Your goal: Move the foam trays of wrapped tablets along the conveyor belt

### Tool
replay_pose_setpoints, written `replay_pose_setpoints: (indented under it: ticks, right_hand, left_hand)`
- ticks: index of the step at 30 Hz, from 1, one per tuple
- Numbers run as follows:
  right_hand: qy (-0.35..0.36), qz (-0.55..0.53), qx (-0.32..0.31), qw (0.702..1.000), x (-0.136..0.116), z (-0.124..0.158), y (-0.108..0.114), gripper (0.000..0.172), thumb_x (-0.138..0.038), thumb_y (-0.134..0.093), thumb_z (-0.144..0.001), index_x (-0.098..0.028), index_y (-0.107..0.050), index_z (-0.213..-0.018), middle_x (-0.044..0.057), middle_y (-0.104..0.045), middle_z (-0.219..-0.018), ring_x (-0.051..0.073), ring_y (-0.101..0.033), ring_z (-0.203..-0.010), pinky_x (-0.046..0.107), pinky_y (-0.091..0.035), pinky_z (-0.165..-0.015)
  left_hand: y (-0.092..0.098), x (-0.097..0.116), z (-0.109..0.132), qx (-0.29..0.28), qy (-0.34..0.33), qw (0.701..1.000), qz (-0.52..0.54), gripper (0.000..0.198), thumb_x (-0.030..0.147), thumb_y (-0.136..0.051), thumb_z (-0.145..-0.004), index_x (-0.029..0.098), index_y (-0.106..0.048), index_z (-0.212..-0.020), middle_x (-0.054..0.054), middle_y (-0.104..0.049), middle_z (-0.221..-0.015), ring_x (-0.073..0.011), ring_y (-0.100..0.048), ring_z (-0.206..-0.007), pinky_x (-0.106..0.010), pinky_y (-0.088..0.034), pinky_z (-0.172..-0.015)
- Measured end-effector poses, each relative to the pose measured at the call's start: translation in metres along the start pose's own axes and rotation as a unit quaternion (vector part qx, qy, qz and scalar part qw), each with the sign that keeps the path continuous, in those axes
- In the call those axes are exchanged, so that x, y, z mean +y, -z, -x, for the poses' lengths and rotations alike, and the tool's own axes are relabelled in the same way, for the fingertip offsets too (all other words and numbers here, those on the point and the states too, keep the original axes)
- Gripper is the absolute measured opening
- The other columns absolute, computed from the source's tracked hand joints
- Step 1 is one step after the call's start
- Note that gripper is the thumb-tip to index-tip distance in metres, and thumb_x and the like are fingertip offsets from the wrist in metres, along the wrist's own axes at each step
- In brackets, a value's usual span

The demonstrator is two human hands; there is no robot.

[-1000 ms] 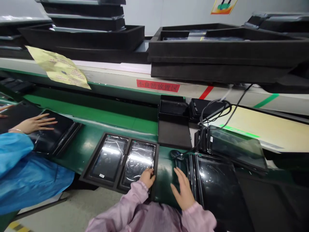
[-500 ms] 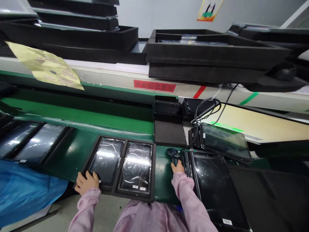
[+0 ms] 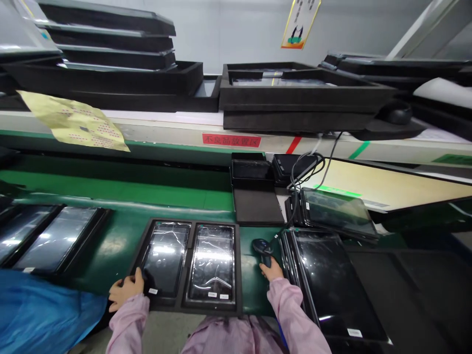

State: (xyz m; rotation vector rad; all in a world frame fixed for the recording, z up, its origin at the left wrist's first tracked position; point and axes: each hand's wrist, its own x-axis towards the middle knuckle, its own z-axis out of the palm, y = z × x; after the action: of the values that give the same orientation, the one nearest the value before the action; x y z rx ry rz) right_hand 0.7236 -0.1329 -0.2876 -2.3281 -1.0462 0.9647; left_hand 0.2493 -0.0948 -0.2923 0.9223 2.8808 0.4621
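Observation:
A black tray [image 3: 187, 275] lies on the green work surface, with two film-covered screen panels in its compartments, a left panel [image 3: 165, 260] and a right panel [image 3: 212, 265]. White labels sit near both panels' lower edges. My left hand [image 3: 127, 291] is at the tray's lower left edge, fingers bent around the rim, partly hidden. My right hand [image 3: 272, 269] is wrapped round the handle of a black barcode scanner [image 3: 262, 247]. The scanner's head is just right of the tray, over the green surface, and its cable runs up and back.
Stacked dark panels [image 3: 332, 275] stand close to my right arm. Smaller panels [image 3: 335, 211] and a black box [image 3: 256, 204] lie behind. At left are more panels [image 3: 59, 236] and a person's blue sleeve [image 3: 44, 309]. Foam trays [image 3: 295, 108] fill the shelf above.
My left hand has slid off the left panel's lower corner to the tray's edge, uncovering a label. The scanner stays in my right hand. The view has shifted a little.

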Motion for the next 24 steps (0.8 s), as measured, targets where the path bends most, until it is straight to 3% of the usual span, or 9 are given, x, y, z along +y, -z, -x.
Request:
replay_pose_setpoints:
  ticks: [3,6,8,11,15,19,24]
  right_hand:
    - [-0.012,-0.079,-0.021,0.997,-0.009,0.005,-0.001,0.027,-0.029,-0.056,-0.072,-0.014,-0.05,-0.094,-0.002,-0.06,-0.06,0.017,-0.061,-0.05,0.028,-0.049,-0.051]
    - [-0.002,-0.136,-0.027,0.99,-0.031,0.016,0.002,0.023,-0.028,-0.051,-0.072,-0.016,-0.047,-0.091,-0.004,-0.056,-0.054,0.017,-0.06,-0.048,0.027,-0.047,-0.047]
    - [0.023,-0.169,-0.049,0.984,-0.049,0.03,0.003,0.023,-0.028,-0.05,-0.071,-0.017,-0.046,-0.091,-0.004,-0.056,-0.052,0.016,-0.06,-0.049,0.026,-0.047,-0.049]
    - [0.061,-0.212,-0.141,0.965,-0.073,0.058,-0.009,0.033,-0.033,-0.052,-0.068,-0.017,-0.046,-0.097,-0.004,-0.057,-0.051,0.016,-0.059,-0.048,0.027,-0.048,-0.05]
    - [0.061,-0.25,-0.264,0.93,-0.088,0.098,-0.044,0.038,-0.03,-0.054,-0.062,-0.017,-0.046,-0.097,-0.002,-0.059,-0.062,0.015,-0.059,-0.048,0.028,-0.047,-0.046]
    - [0.05,-0.244,-0.283,0.926,-0.085,0.12,-0.069,0.04,-0.019,-0.058,-0.054,-0.018,-0.051,-0.093,-0.004,-0.058,-0.067,0.013,-0.057,-0.047,0.026,-0.045,-0.044]
    - [0.064,-0.215,-0.278,0.934,-0.086,0.122,-0.062,0.052,-0.007,-0.065,-0.047,-0.019,-0.054,-0.096,-0.007,-0.055,-0.061,0.011,-0.052,-0.045,0.024,-0.043,-0.045]
  left_hand:
    - [0.006,0.001,-0.024,-0.124,0.047,0.991,-0.002,0.066,0.069,-0.029,-0.072,0.019,-0.067,-0.091,-0.017,-0.042,-0.123,-0.0395,-0.037,-0.115,-0.061,-0.034,-0.091]
    - [0.008,0.002,-0.029,-0.173,0.05,0.984,-0.002,0.066,0.069,-0.034,-0.069,0.019,-0.068,-0.094,-0.019,-0.039,-0.124,-0.0405,-0.034,-0.117,-0.058,-0.033,-0.094]
    - [0.008,0.004,-0.021,-0.159,0.028,0.987,0.004,0.061,0.069,-0.039,-0.067,0.024,-0.067,-0.097,-0.016,-0.036,-0.129,-0.0386,-0.032,-0.119,-0.057,-0.03,-0.097]
    - [0.004,0.014,0.0,-0.104,-0.017,0.994,0.002,0.056,0.063,-0.042,-0.07,0.026,-0.061,-0.109,-0.008,-0.027,-0.138,-0.0336,-0.026,-0.124,-0.053,-0.029,-0.101]
    - [-0.002,0.033,0.014,-0.062,0.003,0.998,-0.015,0.056,0.05,-0.036,-0.076,0.009,-0.059,-0.107,-0.017,-0.032,-0.132,-0.0366,-0.031,-0.117,-0.053,-0.037,-0.092]
    - [-0.006,0.05,0.009,-0.064,0.057,0.996,-0.03,0.067,0.049,-0.027,-0.078,-0.004,-0.052,-0.111,-0.026,-0.031,-0.13,-0.0435,-0.026,-0.12,-0.056,-0.034,-0.092]
    - [0.007,0.055,-0.012,-0.129,0.051,0.989,-0.049,0.062,0.047,-0.031,-0.075,-0.002,-0.056,-0.102,-0.034,-0.03,-0.132,-0.0484,-0.017,-0.128,-0.061,-0.023,-0.098]
